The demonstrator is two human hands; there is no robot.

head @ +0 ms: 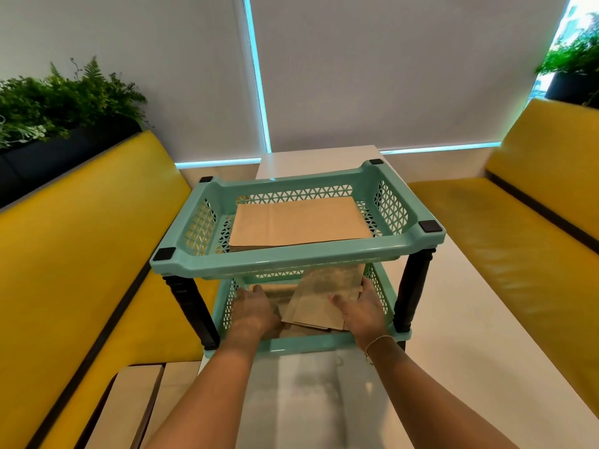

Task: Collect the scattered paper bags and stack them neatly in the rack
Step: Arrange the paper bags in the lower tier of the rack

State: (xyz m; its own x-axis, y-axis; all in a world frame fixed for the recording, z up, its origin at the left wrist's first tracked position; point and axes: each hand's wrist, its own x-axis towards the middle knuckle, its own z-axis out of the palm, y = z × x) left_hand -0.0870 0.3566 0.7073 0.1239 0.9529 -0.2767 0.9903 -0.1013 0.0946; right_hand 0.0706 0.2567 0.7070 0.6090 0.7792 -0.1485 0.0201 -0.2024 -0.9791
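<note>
A mint-green two-tier rack point(293, 259) with black corner posts stands on the white table point(453, 319). A neat stack of flat brown paper bags point(299, 222) lies in its top basket. Both my hands reach into the lower basket. There, a loose pile of brown paper bags point(319, 303) lies askew, its top bag tilted. My left hand point(254, 311) rests with fingers extended on the left side of that pile. My right hand point(363, 307) holds the pile's right edge, thumb on top and fingers along the side. The back of the lower basket is hidden by the top tier.
Yellow padded benches point(81, 254) run along both sides of the table. Green plants point(64, 95) in dark planters sit behind the left bench and at the far right. A second table edge point(136, 400) shows at the lower left. White blinds cover the window behind.
</note>
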